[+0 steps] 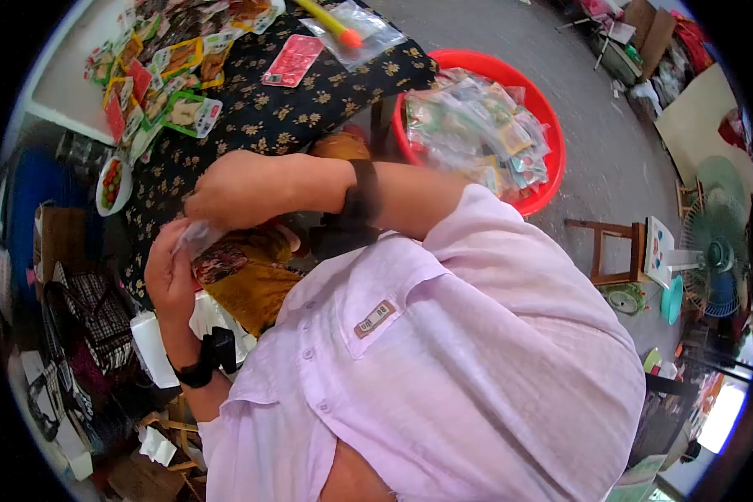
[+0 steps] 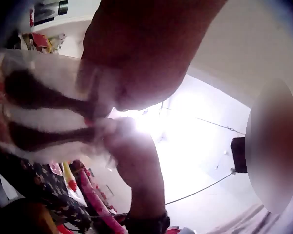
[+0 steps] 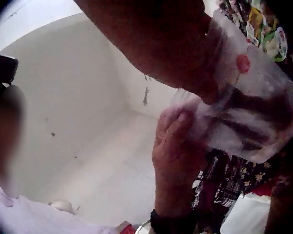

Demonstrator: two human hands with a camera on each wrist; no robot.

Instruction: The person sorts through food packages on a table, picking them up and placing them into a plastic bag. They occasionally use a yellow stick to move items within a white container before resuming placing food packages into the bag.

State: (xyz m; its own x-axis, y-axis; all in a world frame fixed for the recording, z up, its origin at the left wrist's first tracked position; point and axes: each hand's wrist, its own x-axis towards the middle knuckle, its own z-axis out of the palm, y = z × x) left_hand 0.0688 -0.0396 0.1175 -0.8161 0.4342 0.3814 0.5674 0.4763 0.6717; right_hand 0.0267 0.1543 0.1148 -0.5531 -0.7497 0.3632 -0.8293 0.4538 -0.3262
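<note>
- above the lap (image 1: 247,289), left hand (image 1: 169,269) and right hand (image 1: 236,188) pinch the edge of the clear bag (image 2: 44,117), likely to keep it taut
- dark pieces (image 2: 27,91) sit inside, away from the grip, probably leaving that edge free

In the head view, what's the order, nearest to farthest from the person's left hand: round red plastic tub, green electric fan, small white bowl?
From the left hand:
1. Small white bowl, image left
2. Round red plastic tub, right of centre
3. Green electric fan, far right

Clear bag (image 2: 49,115), dark pieces (image 2: 29,90) inside, left hand (image 2: 141,63) and right hand (image 2: 139,161) pinching
</note>
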